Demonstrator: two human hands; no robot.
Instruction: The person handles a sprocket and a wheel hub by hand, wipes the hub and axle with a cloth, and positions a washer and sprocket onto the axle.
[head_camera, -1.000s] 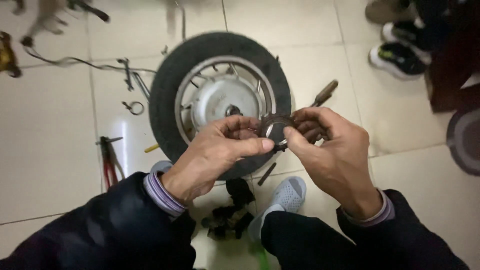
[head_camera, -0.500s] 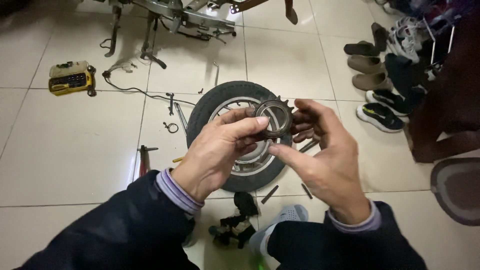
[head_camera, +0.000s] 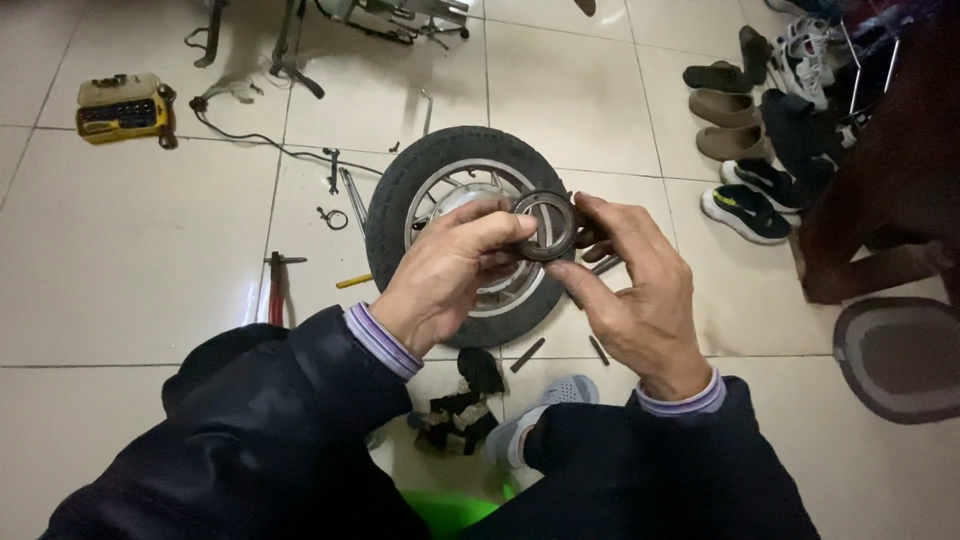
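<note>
Two hands meet above the small wheel (head_camera: 462, 232) lying flat on the tiled floor (head_camera: 130, 260), and between them we hold a dark metal ring (head_camera: 546, 225), a toothed part seen here almost face-on. Our left hand (head_camera: 445, 275) pinches its left rim between thumb and forefinger; our right hand (head_camera: 630, 285) cups the other side, fingers (head_camera: 600, 215) curled behind it, so both hands are closed narrowly on the ring.

We judge the main risk a slip: the ring is gripped only at its edges, and it looks oily, so it could drop onto the wheel's hub or bounce among the loose bolts (head_camera: 560, 350) and hand tools (head_camera: 275, 290) on the tiles.

Against half a second ago, the ring's teeth show less and its round opening faces us more squarely; the view has also tilted down, so the yellow tool case (head_camera: 120, 108) sits higher and further left.
</note>
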